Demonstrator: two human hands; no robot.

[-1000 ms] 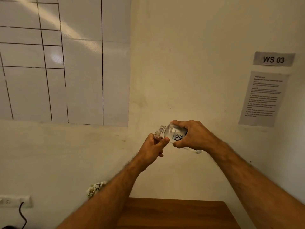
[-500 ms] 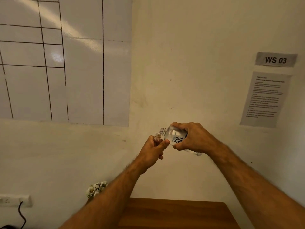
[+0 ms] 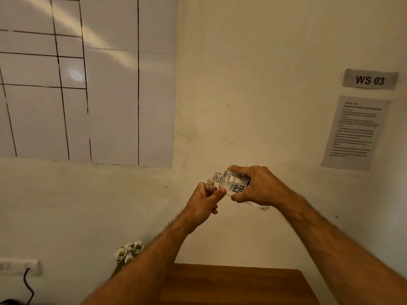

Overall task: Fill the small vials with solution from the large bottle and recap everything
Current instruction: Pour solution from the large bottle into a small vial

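Note:
My left hand [image 3: 206, 200] is closed around a small clear vial [image 3: 210, 183], held upright with its open threaded neck showing above my fingers. My right hand [image 3: 256, 186] grips the large clear bottle [image 3: 233, 184], which carries dark lettering. The bottle is tipped almost flat, with its uncapped mouth [image 3: 217, 177] pointing left, just above and to the right of the vial's neck. Both are raised in front of the wall, well above the table. No caps are in view. Most of the vial's body is hidden inside my fist.
A brown wooden table [image 3: 231, 285] lies low in the view under my forearms. White artificial flowers [image 3: 130, 252] stand at its left back corner. On the wall hang a gridded whiteboard sheet [image 3: 88, 84], a "WS 03" label [image 3: 370, 80] and a printed instruction sheet [image 3: 354, 133]. A socket with a cable [image 3: 24, 268] is at lower left.
Both hands have sunk slightly in the view and stayed together. The bottle's mouth remains right by the vial's neck, tilted about the same.

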